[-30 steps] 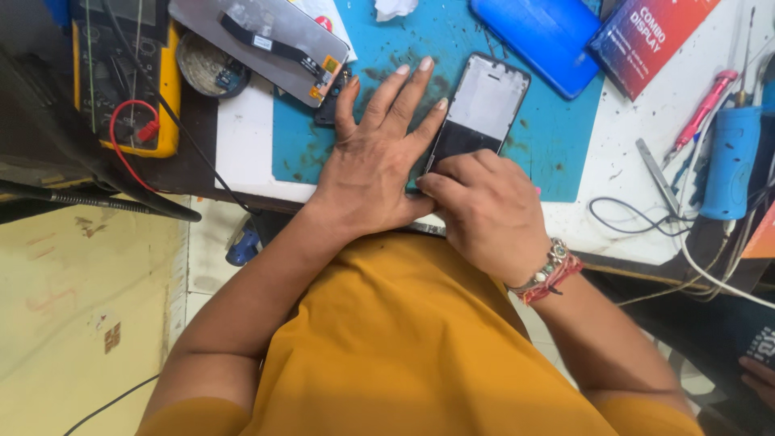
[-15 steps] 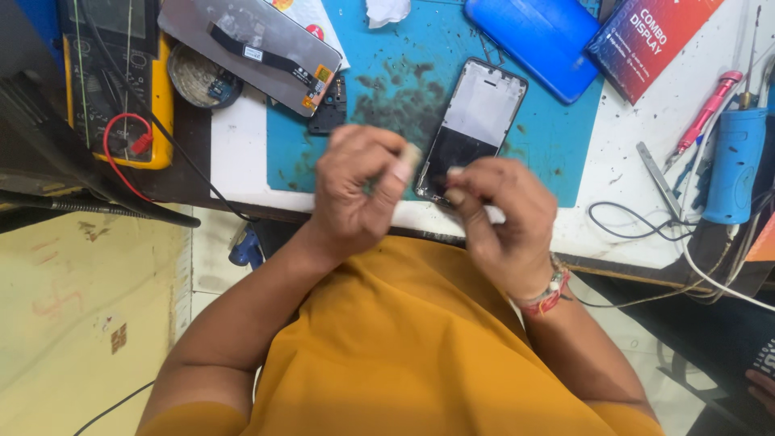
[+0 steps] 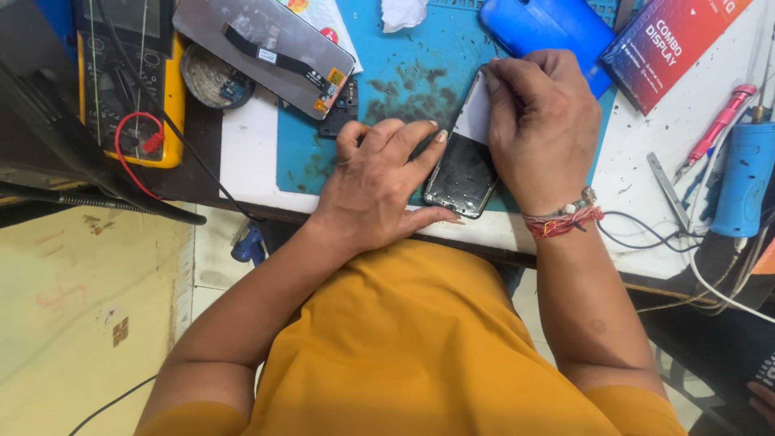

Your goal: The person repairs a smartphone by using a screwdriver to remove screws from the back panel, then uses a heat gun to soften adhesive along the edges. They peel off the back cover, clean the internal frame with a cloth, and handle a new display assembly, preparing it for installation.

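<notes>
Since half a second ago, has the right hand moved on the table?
Yes. The right hand has moved away from the body, from the near edge of the blue mat up to the far end of the phone.

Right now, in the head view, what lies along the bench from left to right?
Yellow multimeter → round tin → left hand → phone → right hand → pink pen → blue tool.

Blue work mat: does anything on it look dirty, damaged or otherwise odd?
Yes. The blue work mat carries dark smudges and specks just above the left hand, beside the phone both hands steady. The right hand covers the phone's upper edge, so damage there cannot be judged.
</notes>
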